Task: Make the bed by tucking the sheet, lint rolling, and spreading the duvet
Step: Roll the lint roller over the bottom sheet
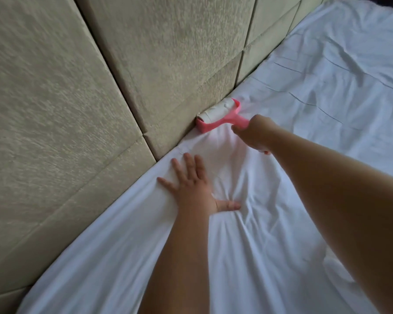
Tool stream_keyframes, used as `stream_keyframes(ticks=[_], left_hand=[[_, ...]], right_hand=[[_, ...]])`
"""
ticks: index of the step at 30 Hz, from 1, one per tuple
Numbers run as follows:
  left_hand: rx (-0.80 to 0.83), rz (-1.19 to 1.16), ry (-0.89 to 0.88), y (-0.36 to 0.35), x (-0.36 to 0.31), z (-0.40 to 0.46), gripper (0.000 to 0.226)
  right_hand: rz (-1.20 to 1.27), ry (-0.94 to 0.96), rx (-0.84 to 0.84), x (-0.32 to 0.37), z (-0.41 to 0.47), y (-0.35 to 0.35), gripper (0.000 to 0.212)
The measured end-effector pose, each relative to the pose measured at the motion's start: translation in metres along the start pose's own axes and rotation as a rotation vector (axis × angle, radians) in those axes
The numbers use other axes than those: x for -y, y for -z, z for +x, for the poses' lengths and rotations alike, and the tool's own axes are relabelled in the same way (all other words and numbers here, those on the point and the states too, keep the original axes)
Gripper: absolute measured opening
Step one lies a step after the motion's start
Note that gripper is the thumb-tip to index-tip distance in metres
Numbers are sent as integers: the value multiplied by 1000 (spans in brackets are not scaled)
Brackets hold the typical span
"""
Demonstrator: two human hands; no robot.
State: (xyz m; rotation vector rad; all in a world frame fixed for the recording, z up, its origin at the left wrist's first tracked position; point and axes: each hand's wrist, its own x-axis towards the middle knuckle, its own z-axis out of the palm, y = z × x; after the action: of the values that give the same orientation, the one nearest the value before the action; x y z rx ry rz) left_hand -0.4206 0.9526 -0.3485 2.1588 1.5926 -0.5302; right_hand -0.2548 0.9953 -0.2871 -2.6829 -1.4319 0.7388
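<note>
Along the left rises the padded beige headboard of square fabric panels [82, 109], meeting the bed in a seam that runs up and to the right; below it spreads the white cotton bed sheet [247, 257], creased and bunched in the middle; the left hand [193, 189] lies flat on the sheet just beside that seam, fingers spread and straight, thumb out to the side, and I judge it is pressing there to hold the cloth taut so it cannot ride up under the roller; further right, tight against the foot of the headboard, sits the pink plastic lint roller with its white sticky barrel [218, 114], barrel down on the sheet; the right hand [256, 132] has its fingers curled round the pink handle, reaching in to work the edge; rightward the sheet lies flatter with thin fold lines; no duvet is in sight.
</note>
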Motion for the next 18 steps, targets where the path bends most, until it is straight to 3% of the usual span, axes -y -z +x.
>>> stream_keyframes(ticks=[18], left_hand=[[17, -31, 57, -3, -17, -26, 154]], right_hand=[[107, -44, 28, -47, -52, 5, 48]])
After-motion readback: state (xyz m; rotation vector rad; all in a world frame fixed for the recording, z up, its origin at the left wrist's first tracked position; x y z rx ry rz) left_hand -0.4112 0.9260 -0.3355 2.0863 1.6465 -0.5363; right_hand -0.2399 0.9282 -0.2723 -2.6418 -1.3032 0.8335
